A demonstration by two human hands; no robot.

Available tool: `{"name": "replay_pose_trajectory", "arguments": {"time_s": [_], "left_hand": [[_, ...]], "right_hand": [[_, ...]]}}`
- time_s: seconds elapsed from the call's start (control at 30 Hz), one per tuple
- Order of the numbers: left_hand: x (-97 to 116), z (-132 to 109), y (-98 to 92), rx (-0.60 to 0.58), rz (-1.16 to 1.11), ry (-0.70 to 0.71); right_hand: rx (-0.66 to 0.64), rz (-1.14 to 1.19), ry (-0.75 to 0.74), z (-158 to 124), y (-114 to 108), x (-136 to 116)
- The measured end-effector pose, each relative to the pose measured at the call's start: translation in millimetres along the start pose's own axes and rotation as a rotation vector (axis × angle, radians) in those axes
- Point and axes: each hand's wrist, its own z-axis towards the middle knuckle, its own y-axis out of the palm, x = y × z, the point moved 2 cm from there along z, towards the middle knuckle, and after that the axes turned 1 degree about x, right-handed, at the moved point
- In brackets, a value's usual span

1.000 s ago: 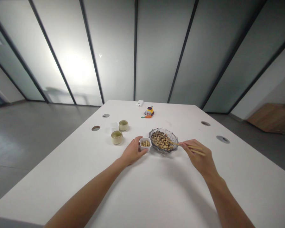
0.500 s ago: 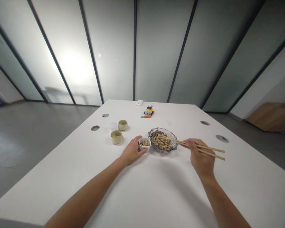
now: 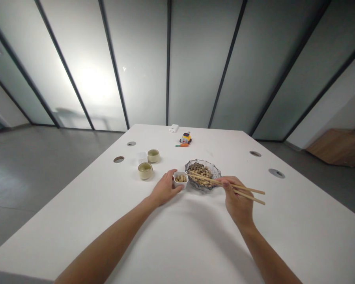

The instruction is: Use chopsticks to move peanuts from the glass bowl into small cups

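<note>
My left hand (image 3: 166,188) is wrapped round a small white cup (image 3: 181,185) with several peanuts (image 3: 180,178) in it, which stands on the table. A pair of wooden chopsticks (image 3: 243,190) is gripped in my right hand (image 3: 238,201). Their tips reach left across the glass bowl (image 3: 216,173) to the right rim of the white cup. Whether the tips pinch anything is too small to tell. Inside the bowl lie peanuts (image 3: 205,182) at the near side and dark-striped seeds (image 3: 197,169) at the back and left.
Two olive-green cups (image 3: 145,172) and a clear plastic container (image 3: 141,157) stand to the left. Farther back are a toy car (image 3: 185,138), a toy carrot (image 3: 182,145) and a white box-shaped device (image 3: 174,128). Round holes (image 3: 276,173) pierce the white table (image 3: 177,244) near its sides.
My right hand has moved left and slightly nearer, bringing the chopstick tips from over the bowl to the white cup's rim. My left hand and the cup have stayed put.
</note>
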Motion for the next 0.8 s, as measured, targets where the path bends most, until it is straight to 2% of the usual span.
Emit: {"name": "replay_pose_trajectory", "arguments": {"time_s": [0.13, 0.27, 0.47, 0.67, 0.8], "left_hand": [[-2.5, -2.3, -1.9, -0.016, -0.001, -0.01], [-5.8, -2.4, -0.8, -0.011, 0.002, -0.018], [-8.8, -0.8, 2.4, -0.004, -0.002, -0.015], [-2.0, -0.1, 0.9, -0.013, 0.0, -0.019], [-0.1, -0.1, -0.1, -0.014, -0.005, -0.012]], "right_hand": [[0.125, -0.146, -0.02, 12.2, -18.3, 8.4], [0.131, -0.264, -0.04, 18.8, -28.1, 20.1], [0.056, -0.313, -0.102, 19.1, -25.7, 19.8], [-0.129, -0.243, -0.139, 17.4, -18.8, 14.8], [-0.193, -0.201, -0.139, 15.7, -19.8, 17.5]]}}
